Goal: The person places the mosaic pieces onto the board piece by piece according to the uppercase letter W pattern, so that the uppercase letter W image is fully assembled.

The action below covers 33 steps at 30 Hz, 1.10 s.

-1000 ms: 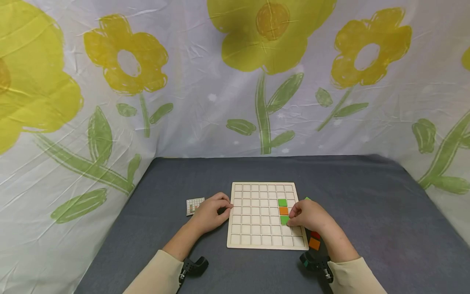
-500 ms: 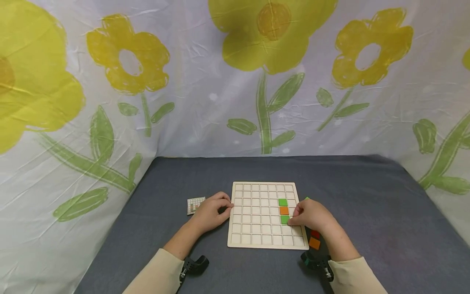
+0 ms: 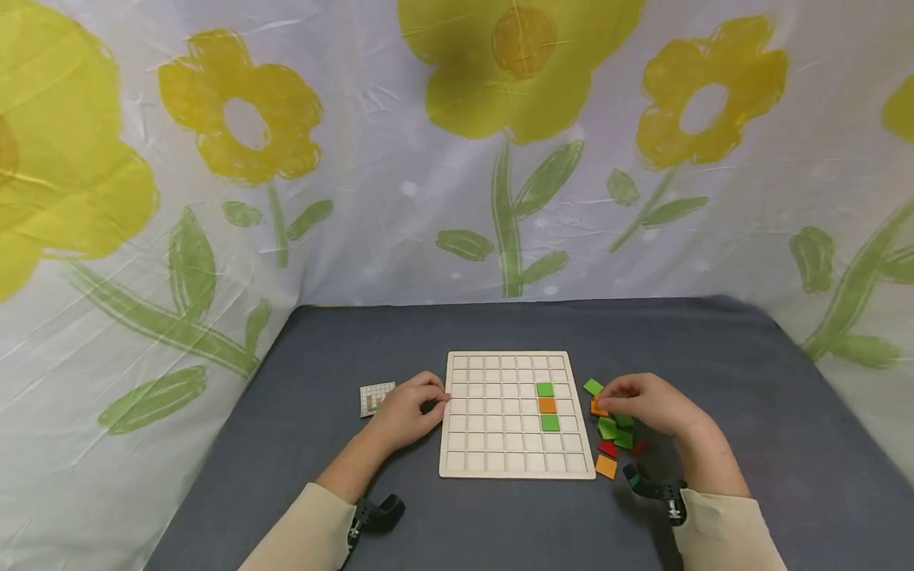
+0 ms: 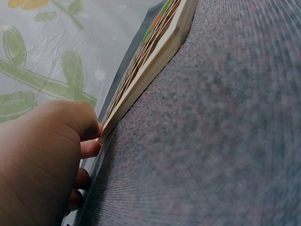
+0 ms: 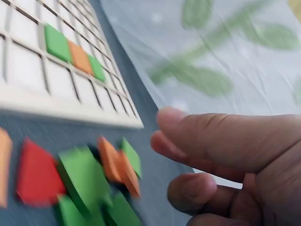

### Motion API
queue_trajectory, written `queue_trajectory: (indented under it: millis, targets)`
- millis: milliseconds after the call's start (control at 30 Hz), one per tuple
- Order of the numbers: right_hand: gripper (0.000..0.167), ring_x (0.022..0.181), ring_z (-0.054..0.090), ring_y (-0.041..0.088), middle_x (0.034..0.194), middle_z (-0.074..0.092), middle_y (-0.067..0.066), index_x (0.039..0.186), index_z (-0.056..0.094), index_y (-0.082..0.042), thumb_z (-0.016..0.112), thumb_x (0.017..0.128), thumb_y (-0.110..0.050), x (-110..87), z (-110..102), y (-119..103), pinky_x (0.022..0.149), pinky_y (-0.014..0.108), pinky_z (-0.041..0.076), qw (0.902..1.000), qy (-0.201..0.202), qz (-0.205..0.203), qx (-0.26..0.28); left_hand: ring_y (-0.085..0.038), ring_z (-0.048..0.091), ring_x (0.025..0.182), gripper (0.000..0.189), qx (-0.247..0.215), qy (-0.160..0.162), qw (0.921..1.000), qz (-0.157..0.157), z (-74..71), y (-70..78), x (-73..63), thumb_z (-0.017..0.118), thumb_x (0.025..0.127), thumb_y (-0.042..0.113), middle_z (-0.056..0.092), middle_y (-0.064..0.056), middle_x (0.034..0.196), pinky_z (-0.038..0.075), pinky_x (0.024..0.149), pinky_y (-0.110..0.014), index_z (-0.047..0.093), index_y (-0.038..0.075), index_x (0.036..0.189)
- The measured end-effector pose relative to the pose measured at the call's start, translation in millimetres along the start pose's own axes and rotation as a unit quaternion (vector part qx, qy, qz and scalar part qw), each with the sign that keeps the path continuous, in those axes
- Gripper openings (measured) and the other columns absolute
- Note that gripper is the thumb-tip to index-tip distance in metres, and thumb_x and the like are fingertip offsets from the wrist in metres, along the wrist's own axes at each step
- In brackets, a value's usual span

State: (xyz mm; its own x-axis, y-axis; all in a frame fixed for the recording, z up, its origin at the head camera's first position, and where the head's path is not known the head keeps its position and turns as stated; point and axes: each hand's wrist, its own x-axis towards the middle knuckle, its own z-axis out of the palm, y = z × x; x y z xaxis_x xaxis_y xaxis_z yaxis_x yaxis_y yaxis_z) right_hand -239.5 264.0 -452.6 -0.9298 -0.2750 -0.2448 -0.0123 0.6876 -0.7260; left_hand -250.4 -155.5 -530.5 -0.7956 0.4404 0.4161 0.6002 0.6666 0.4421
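A wooden grid board [image 3: 493, 415] lies flat on the table, with a green tile [image 3: 546, 389], an orange tile [image 3: 547, 405] and another green tile [image 3: 550, 423] in one column of its cells. At its left edge, my left hand [image 3: 412, 408] holds the rim between thumb and index finger, as the left wrist view shows. My right hand [image 3: 653, 400] is over the loose tiles [image 3: 608, 429] right of the board, fingertips near an orange one [image 3: 598, 408]. In the right wrist view, no tile shows between the bent fingers [image 5: 193, 188] and thumb.
A small printed grid card [image 3: 375, 398] lies left of the board, partly behind the left hand. The loose heap has several green, orange and red tiles, with one orange tile [image 3: 606, 466] nearest the front. A flower-patterned cloth [image 3: 385, 159] hangs behind the dark table.
My right hand has left the lower green tile on the board and moved right, over the loose tiles, which now show more fully. The left hand stays at the board's edge.
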Motion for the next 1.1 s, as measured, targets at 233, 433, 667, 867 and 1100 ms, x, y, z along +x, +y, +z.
queue_trajectory:
  millis: [233,433,667,867,1100]
  targets:
    - [0.028,0.082,0.055,0.025,0.081,0.055,0.005,0.116,0.071,0.000,0.074,0.096,-0.019,-2.9,-15.9,30.5,0.074,0.040,0.044,0.9999,0.013,0.006,0.003,-0.012,0.063,0.089,0.011,0.003,-0.007,1.0000,-0.002,-2.0,-2.4,0.2,0.074,0.096,0.015,0.064,0.003,0.110,0.055,0.079,-0.033,0.081,0.013,0.104]
    - [0.025,0.079,0.052,0.021,0.088,0.062,0.004,0.107,0.069,0.001,0.078,0.091,-0.015,-4.8,-25.6,42.1,0.070,0.035,0.042,0.9981,-0.050,0.022,0.029,-0.012,0.063,0.090,0.010,0.002,-0.003,1.0000,-0.002,-1.0,-2.5,0.0,0.074,0.095,0.015,0.064,0.003,0.110,0.055,0.080,-0.034,0.080,0.013,0.104]
    - [0.027,0.066,0.050,0.015,0.084,0.063,0.005,0.108,0.062,0.004,0.078,0.090,-0.009,-15.2,-33.0,50.5,0.062,0.027,0.043,0.9733,-0.176,0.067,0.131,-0.012,0.063,0.089,0.010,-0.004,-0.004,1.0000,-0.004,-1.2,-1.5,0.0,0.074,0.095,0.014,0.064,0.003,0.110,0.055,0.079,-0.035,0.080,0.013,0.103]
    - [0.023,0.066,0.045,0.018,0.077,0.053,0.004,0.082,0.060,-0.005,0.083,0.082,-0.005,-20.8,-22.6,32.8,0.060,0.031,0.035,0.9849,-0.134,0.108,0.019,-0.011,0.062,0.088,0.011,-0.005,-0.009,0.9999,-0.006,-1.3,-0.4,0.9,0.074,0.096,0.015,0.063,0.003,0.111,0.054,0.078,-0.034,0.080,0.013,0.104]
    - [0.025,0.062,0.045,0.019,0.067,0.051,0.001,0.069,0.060,-0.010,0.080,0.084,-0.009,-17.7,-19.1,22.7,0.059,0.033,0.034,0.9892,-0.026,0.096,-0.108,-0.012,0.063,0.089,0.010,-0.005,-0.013,0.9998,-0.010,-0.9,1.3,1.8,0.073,0.096,0.014,0.063,0.004,0.110,0.054,0.079,-0.035,0.080,0.013,0.103]
